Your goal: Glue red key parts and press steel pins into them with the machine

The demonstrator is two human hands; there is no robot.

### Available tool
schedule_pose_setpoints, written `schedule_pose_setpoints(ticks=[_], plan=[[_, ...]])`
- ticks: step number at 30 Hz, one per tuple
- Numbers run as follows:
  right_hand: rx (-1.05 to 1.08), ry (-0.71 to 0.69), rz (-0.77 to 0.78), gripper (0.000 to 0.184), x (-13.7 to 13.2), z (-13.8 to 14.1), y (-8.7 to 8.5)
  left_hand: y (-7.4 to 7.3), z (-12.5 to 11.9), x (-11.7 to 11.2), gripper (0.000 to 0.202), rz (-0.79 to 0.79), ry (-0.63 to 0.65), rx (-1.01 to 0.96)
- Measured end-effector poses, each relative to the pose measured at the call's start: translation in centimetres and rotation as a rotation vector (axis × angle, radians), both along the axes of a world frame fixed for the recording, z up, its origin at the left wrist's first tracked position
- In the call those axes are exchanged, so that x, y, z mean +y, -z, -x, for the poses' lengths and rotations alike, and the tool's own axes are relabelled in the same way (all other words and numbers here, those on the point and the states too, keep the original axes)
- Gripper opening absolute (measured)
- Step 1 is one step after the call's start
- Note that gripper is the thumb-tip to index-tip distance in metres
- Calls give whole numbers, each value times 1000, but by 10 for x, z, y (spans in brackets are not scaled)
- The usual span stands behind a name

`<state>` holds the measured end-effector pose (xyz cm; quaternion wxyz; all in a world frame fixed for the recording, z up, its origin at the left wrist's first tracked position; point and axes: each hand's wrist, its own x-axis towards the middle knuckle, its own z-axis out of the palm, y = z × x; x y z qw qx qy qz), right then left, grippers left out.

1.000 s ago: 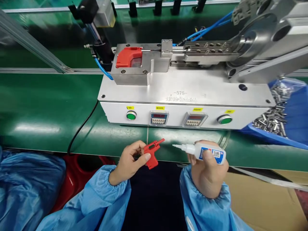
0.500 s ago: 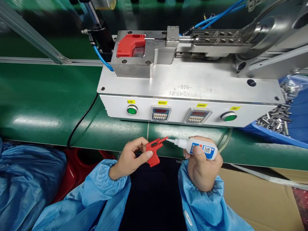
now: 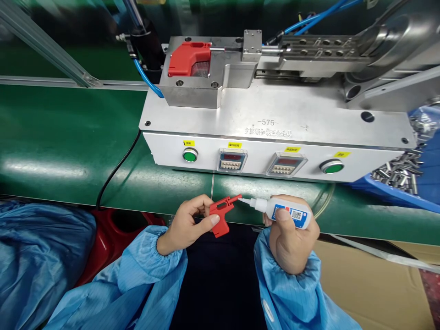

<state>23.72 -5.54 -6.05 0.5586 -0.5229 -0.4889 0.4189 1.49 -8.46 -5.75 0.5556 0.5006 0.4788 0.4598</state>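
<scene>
My left hand [image 3: 192, 224] pinches a red plastic pistol-shaped part [image 3: 222, 220] by its back end, with the thin barrel pointing up to the right. In my right hand [image 3: 294, 243] lies a white glue bottle [image 3: 288, 211] with a blue label, tilted on its side. Its narrow nozzle meets, or nearly meets, the barrel's tip; contact is too fine to tell. Beyond both hands, a similar red part [image 3: 189, 59] sits in the metal block [image 3: 190, 95] of a press machine, a thin rod at its right end.
The machine's box [image 3: 247, 110] carries green buttons [image 3: 190, 155] and two counters [image 3: 233, 159]. At right, a blue bin [image 3: 395, 195] holds many small metal pins [image 3: 400, 172]. A black cable [image 3: 117, 169] crosses the green bench [image 3: 51, 146]. A red stool [image 3: 106, 243] stands at left.
The camera view has shifted slightly, so the machine appears a little higher and further right. Both hands keep their holds, and nozzle and barrel tip stay close together.
</scene>
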Motion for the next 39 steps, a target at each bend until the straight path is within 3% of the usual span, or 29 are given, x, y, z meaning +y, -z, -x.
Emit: schedule_pose_setpoints(ticks=[13, 26, 39], plan=[[-13, 27, 42, 28, -1, 0, -1, -3, -2, 1, 37, 34, -14, 31], [4, 7, 21, 24, -3, -2, 4, -1, -1, 1, 24, 7, 0, -6], [73, 4, 44, 29, 0, 1, 0, -1, -2, 2, 34, 51, -19, 28]])
